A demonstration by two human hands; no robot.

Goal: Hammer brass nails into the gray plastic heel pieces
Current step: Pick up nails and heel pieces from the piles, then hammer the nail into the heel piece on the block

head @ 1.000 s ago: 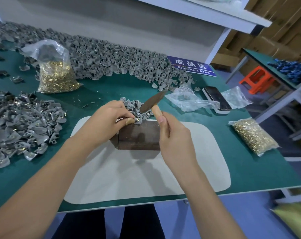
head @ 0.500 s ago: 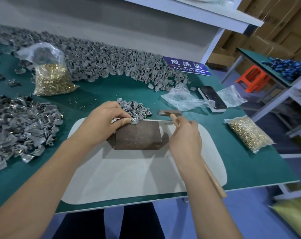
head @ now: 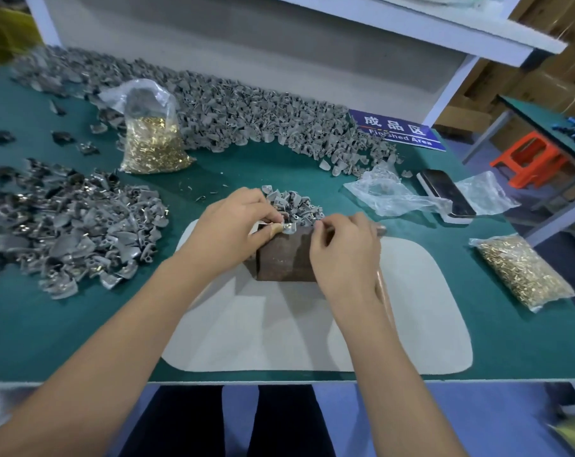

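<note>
one legible sign noted: a blue sign (head: 396, 131) lying flat at the far right edge of the green desk (head: 32, 324), just beside the long heap of gray heel pieces (head: 246, 117). it carries three large white chinese characters, "成品区", on the upper line. beneath these runs a thin stripe, then smaller white latin lettering reading "finished area"; the middle letters of the first word are partly covered by heel pieces, and the line is somewhat blurred. no other text, brand, number or label can be read.
</note>
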